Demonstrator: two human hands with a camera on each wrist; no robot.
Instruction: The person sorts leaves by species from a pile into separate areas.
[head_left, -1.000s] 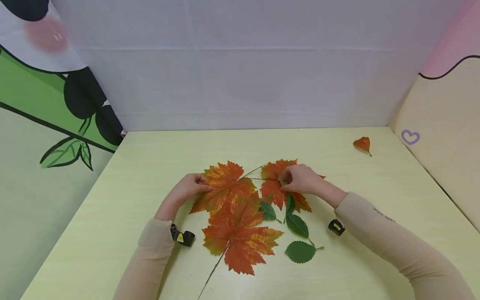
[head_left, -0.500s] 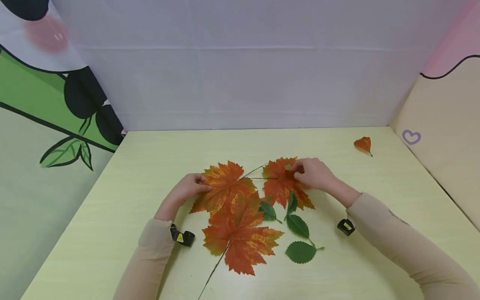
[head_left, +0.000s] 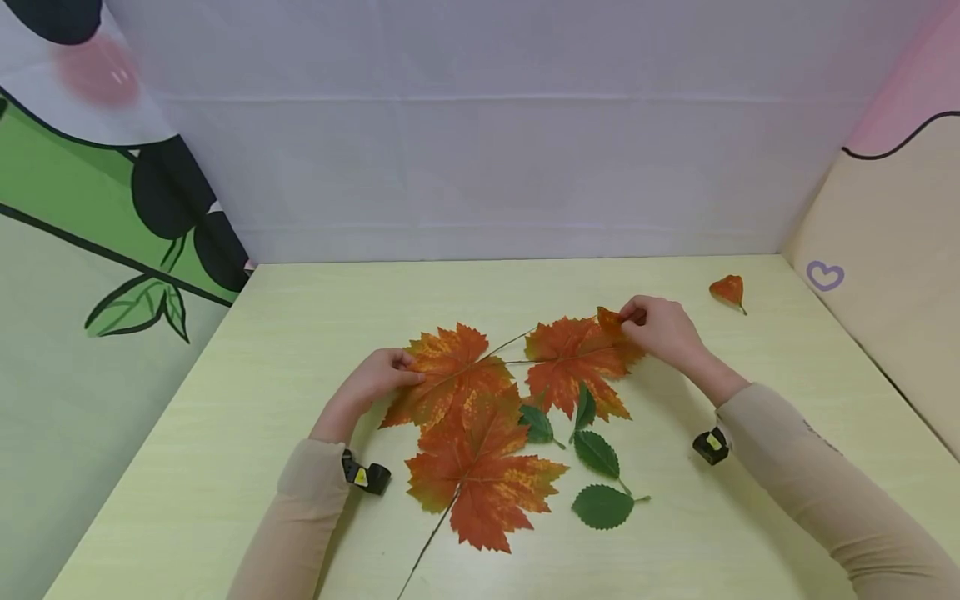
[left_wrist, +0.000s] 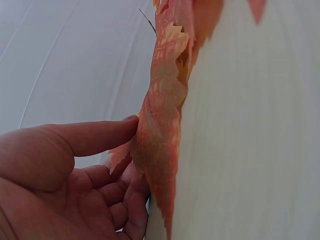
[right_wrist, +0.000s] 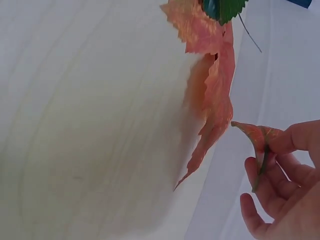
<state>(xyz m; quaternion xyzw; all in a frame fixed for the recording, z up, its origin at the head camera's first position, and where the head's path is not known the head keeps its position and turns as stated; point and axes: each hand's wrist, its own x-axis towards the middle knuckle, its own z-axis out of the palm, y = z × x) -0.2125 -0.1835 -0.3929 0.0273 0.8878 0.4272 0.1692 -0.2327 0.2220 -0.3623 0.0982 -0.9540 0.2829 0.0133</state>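
My left hand (head_left: 372,382) pinches the left edge of an orange-red maple leaf (head_left: 450,367) between thumb and fingers; the left wrist view shows the thumb (left_wrist: 102,135) on its surface. My right hand (head_left: 667,332) holds a small orange leaf (right_wrist: 257,135) with a green stem, raised just off the right maple leaf (head_left: 570,358). In the right wrist view thumb and fingers pinch it near the stem. A third maple leaf (head_left: 483,475), on a dark thin stem, lies nearer me and overlaps the left one.
Several green serrated leaves (head_left: 602,507) lie right of the front maple leaf. Another small orange leaf (head_left: 727,289) rests near the far right of the pale table (head_left: 247,467). A white cloth wall (head_left: 480,175) stands behind, with printed panels at both sides.
My right hand has moved right and farther from me, carrying the small orange leaf across the right maple leaf to its upper right. The left hand keeps its place.
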